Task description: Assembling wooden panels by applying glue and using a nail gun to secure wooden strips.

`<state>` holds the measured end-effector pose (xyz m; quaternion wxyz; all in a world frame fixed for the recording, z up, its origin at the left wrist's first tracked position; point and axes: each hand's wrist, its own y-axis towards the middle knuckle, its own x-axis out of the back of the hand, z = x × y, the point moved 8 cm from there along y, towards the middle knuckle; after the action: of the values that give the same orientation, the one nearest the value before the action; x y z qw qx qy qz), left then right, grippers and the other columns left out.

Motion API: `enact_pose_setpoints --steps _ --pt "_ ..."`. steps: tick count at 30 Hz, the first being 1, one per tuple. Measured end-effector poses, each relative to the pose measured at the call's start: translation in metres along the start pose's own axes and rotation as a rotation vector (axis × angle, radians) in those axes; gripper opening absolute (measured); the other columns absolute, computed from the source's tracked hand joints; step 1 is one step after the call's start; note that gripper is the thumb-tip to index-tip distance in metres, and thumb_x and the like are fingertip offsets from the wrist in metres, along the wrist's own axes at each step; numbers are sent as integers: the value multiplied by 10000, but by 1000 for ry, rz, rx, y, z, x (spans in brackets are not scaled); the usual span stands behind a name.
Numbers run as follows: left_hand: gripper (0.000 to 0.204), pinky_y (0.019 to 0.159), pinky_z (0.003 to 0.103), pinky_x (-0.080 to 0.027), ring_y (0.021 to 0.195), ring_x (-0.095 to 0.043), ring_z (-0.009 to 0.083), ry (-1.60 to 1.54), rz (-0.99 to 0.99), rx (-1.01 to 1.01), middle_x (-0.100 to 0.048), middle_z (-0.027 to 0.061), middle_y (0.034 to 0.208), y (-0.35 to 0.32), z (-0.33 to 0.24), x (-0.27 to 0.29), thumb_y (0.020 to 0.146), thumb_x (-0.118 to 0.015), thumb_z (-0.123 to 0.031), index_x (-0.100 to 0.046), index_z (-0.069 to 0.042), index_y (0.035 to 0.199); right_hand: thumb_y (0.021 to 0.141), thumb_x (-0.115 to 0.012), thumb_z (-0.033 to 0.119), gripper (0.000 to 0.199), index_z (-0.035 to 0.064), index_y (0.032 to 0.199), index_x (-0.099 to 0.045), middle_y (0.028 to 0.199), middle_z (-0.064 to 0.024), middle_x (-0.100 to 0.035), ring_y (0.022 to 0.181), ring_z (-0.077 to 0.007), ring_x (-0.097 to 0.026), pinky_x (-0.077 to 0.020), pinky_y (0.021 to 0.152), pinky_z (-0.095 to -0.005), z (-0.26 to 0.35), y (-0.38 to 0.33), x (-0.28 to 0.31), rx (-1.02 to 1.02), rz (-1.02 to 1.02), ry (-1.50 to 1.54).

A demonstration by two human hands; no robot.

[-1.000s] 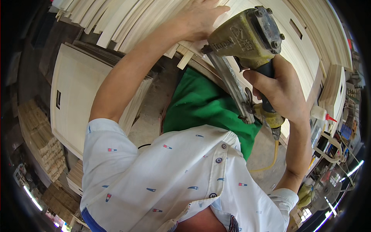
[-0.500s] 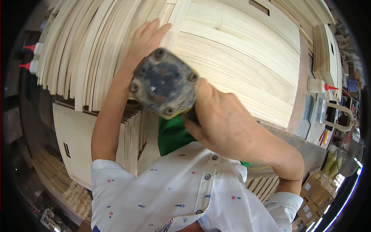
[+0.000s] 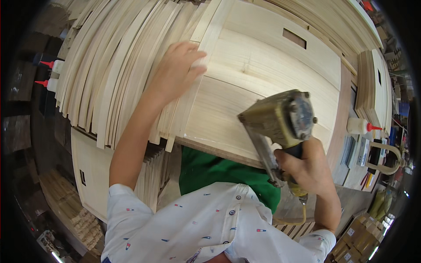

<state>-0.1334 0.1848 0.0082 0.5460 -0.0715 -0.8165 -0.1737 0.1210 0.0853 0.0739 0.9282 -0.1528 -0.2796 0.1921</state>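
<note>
Two white, red-tipped glue bottles [image 3: 57, 67] sit far left of the left hand [image 3: 175, 72]. Between: long row of pale wooden strips [image 3: 109, 79], running up close to that hand. Left hand: fingers loosely apart, over the seam where strips meet the pale flat wooden panel [image 3: 263, 57] with a rectangular cutout. Panel fills the space between hands. Olive-yellow metal nail gun [image 3: 280, 118] is up-left of the right hand [image 3: 309, 168], which is wrapped round its black grip. Right of that hand: white red-tipped squeeze bottle [image 3: 357, 126], stack of pale boards [image 3: 368, 83] beyond.

Hidden/unclear: left fingers blurred, can't tell if touching wood. Gun blocks the panel's near right; nose contact unclear. Yellow air hose [image 3: 304, 213] below right hand runs out of sight behind the shirt [image 3: 184, 223].
</note>
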Motion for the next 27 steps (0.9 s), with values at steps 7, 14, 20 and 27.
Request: enact_pose_setpoints --steps 7,14,20,27 --pt "192 924 372 -445 1056 -545 268 -110 -254 -153 -620 85 1056 97 10 -34 861 -647 -156 -694 -26 995 778 -675 97 339 -44 1058 -546 828 -212 -640 739 -329 -628 -491 718 -378 -16 8 28 -199 2 -90" --pt "111 865 366 -467 978 -567 248 -24 -342 -222 -633 60 972 105 7 -37 837 -670 -114 -717 -26 887 781 -666 108 364 -59 1074 -531 878 -257 -646 835 -430 -627 -489 758 -416 -17 15 27 -235 37 -131" --pt "97 852 366 -469 962 -573 252 -2 -371 -255 -639 63 955 105 5 -37 819 -671 -98 -718 -24 863 780 -662 116 341 -58 1045 -533 835 -247 -641 768 -401 -630 -492 731 -402 -15 16 27 -202 26 -156" --pt "99 854 366 -467 950 -573 254 3 -362 -234 -642 56 949 105 7 -39 820 -672 -103 -718 -22 856 774 -655 114 316 -64 1007 -534 779 -244 -622 710 -382 -618 -489 695 -393 -15 16 25 -168 -4 -141"
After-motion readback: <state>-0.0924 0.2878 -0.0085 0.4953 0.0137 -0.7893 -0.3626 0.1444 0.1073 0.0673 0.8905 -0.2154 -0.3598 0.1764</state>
